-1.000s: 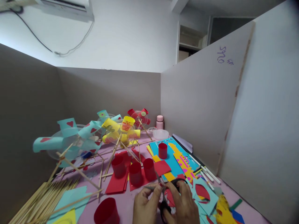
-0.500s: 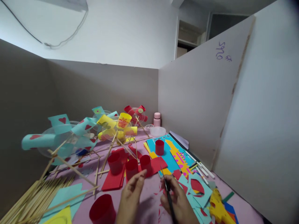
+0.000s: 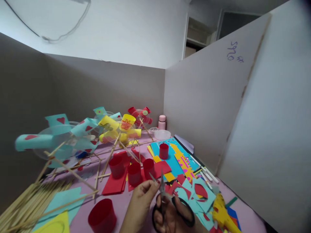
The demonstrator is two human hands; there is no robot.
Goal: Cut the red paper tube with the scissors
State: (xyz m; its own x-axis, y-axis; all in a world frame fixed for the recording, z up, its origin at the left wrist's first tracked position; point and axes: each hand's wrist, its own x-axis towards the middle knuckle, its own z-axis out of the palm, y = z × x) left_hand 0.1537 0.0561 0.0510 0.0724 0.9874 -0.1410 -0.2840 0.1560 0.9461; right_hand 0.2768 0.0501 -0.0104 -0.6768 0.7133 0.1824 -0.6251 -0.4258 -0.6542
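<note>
My right hand [image 3: 170,218] grips black-handled scissors [image 3: 162,197], blades pointing up and away and slightly parted. My left hand [image 3: 139,202] reaches in from the left, its thumb and forefinger pinched right at the blades; I cannot tell whether anything is between them. Just beyond the blades lie cut red and cyan paper scraps [image 3: 194,191] on the pink tabletop [image 3: 126,207]. Three small red paper cylinders [image 3: 134,173] stand on red sheets [image 3: 115,186] just behind my hands. A larger red cylinder [image 3: 102,216] stands left of my left hand.
Paper pinwheels on sticks, cyan [image 3: 58,139], yellow [image 3: 119,129] and red [image 3: 139,115], crowd the back left. Bamboo sticks [image 3: 26,204] lie at the left edge. A yellow glue gun [image 3: 222,213], white markers [image 3: 206,171] and a pink bottle [image 3: 162,122] lie or stand right. Partition walls enclose the desk.
My right hand has turned the scissors so the handles show and the blades point up. My left hand moved back in to the blades. The view drifted slightly.
</note>
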